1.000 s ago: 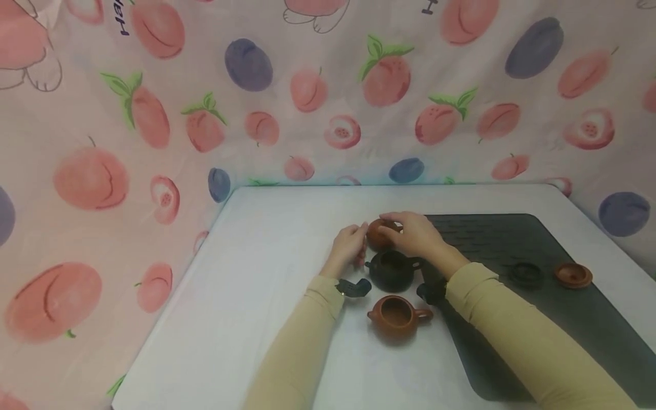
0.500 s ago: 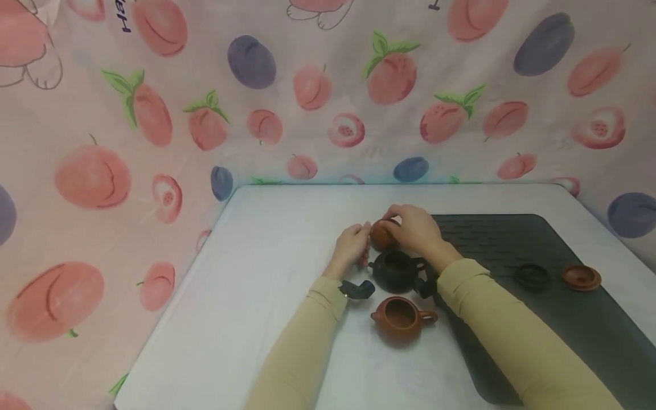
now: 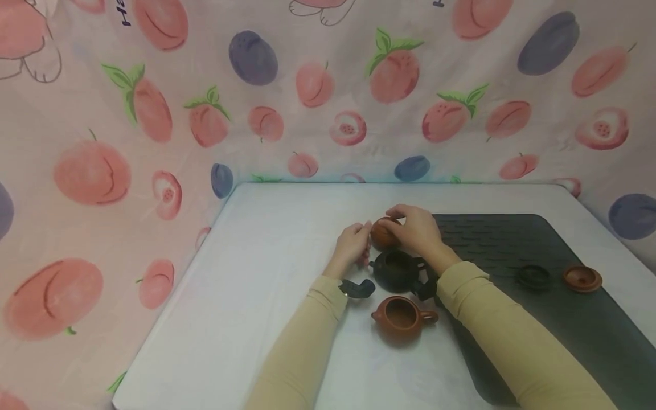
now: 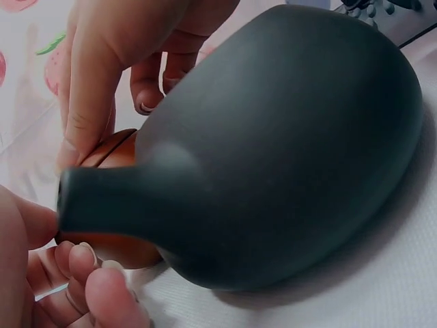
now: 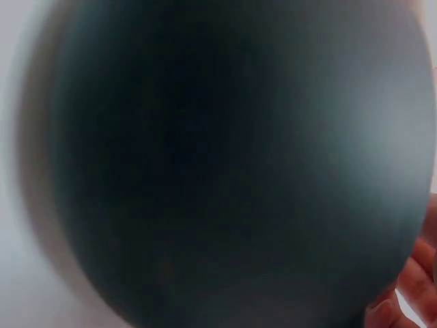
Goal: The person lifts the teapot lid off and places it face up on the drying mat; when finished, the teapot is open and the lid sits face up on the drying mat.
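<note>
A brown teapot (image 3: 384, 234) stands at the back of the row, between my two hands. My left hand (image 3: 351, 246) is at its left side, fingers curled, with thumb and fingertips at the teapot's edge; the exact contact is hidden behind a spout in the left wrist view. From above and right, my right hand (image 3: 417, 230) pinches the top of this teapot at its lid (image 4: 102, 147), where a dark seam shows. Right in front stands a dark teapot (image 3: 394, 272), filling much of both wrist views. Nearest me is a reddish-brown teapot (image 3: 400, 324) without a lid.
On the right, a dark ribbed tray (image 3: 492, 330) lies on the white table (image 3: 246, 296). A dark lid (image 3: 533, 277) and a brown lid (image 3: 582, 279) rest on it. A fruit-printed cloth (image 3: 302, 136) hangs behind the table.
My right hand has shifted slightly over the back teapot, with its fingers drawn up at the top. My left hand stays at the same side. The head view has turned a little.
</note>
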The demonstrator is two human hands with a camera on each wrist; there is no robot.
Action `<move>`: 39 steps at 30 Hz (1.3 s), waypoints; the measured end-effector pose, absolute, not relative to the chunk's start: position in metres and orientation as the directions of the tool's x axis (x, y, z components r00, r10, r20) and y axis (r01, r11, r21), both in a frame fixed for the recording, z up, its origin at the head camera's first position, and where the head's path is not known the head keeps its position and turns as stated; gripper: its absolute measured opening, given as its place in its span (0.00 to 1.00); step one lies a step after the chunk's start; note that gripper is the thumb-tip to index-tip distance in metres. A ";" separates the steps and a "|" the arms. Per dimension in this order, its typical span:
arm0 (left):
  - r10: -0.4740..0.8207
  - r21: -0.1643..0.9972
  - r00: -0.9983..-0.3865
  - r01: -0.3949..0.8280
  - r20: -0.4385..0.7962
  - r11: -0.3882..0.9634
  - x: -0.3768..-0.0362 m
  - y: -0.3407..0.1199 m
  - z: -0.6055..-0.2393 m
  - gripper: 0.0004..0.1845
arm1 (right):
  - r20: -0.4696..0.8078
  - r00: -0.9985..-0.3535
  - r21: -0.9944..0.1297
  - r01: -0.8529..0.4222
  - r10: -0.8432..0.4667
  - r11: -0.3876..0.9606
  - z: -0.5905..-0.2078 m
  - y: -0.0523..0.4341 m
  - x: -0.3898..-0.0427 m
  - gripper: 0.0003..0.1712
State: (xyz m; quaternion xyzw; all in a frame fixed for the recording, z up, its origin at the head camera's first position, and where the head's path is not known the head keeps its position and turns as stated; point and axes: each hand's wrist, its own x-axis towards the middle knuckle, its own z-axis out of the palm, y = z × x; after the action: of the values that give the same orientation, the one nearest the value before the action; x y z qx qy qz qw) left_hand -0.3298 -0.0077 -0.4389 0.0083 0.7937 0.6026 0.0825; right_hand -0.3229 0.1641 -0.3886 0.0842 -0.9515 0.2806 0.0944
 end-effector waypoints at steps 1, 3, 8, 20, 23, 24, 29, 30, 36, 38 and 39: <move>0.112 0.958 -0.986 -0.087 -0.121 0.272 -0.330 -0.008 -0.439 0.24 | 0.227 -0.969 -0.522 -0.208 -0.100 0.827 -0.389 0.164 -0.323 0.21; 0.113 0.959 -0.987 -0.084 -0.118 0.270 -0.330 -0.007 -0.439 0.24 | 0.229 -0.970 -0.533 -0.195 -0.081 0.824 -0.389 0.165 -0.323 0.21; 0.121 0.959 -0.987 -0.073 -0.110 0.274 -0.332 -0.007 -0.439 0.24 | 0.248 -0.968 -0.558 -0.174 -0.037 0.811 -0.393 0.168 -0.322 0.22; 0.116 0.960 -0.987 -0.079 -0.113 0.270 -0.331 -0.008 -0.438 0.24 | 0.170 -0.984 -0.698 -0.083 0.052 0.711 -0.390 0.175 -0.319 0.25; 0.115 0.960 -0.987 -0.078 -0.113 0.269 -0.331 -0.008 -0.437 0.23 | 0.056 -0.996 -0.839 -0.007 0.073 0.544 -0.385 0.179 -0.316 0.29; 0.115 0.961 -0.987 -0.080 -0.114 0.266 -0.331 -0.009 -0.437 0.23 | 0.016 -0.997 -0.880 0.021 0.074 0.474 -0.382 0.181 -0.315 0.31; 0.114 0.961 -0.986 -0.084 -0.118 0.264 -0.332 -0.008 -0.438 0.23 | -0.115 -0.993 -0.973 0.116 0.020 0.200 -0.370 0.190 -0.304 0.37; 0.113 0.961 -0.986 -0.086 -0.119 0.263 -0.332 -0.008 -0.438 0.23 | -0.127 -0.992 -0.979 0.126 0.003 0.159 -0.369 0.192 -0.302 0.38; 0.108 0.965 -0.984 -0.110 -0.139 0.237 -0.333 -0.007 -0.439 0.21 | -0.179 -0.978 -0.962 0.196 -0.103 -0.189 -0.367 0.215 -0.284 0.28; 0.111 0.967 -0.984 -0.113 -0.141 0.228 -0.333 -0.006 -0.439 0.21 | -0.184 -0.973 -0.929 0.219 -0.143 -0.297 -0.369 0.225 -0.277 0.19; 0.112 0.968 -0.984 -0.114 -0.142 0.226 -0.333 -0.006 -0.439 0.21 | -0.190 -0.969 -0.914 0.233 -0.158 -0.332 -0.370 0.230 -0.273 0.15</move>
State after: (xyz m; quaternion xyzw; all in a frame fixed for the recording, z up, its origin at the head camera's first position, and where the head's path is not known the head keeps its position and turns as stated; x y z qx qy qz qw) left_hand -0.3330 -0.0058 -0.4393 -0.0005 0.7776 0.6222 0.0907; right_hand -0.2733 0.2305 -0.3702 -0.0333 -0.5656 0.8153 -0.1198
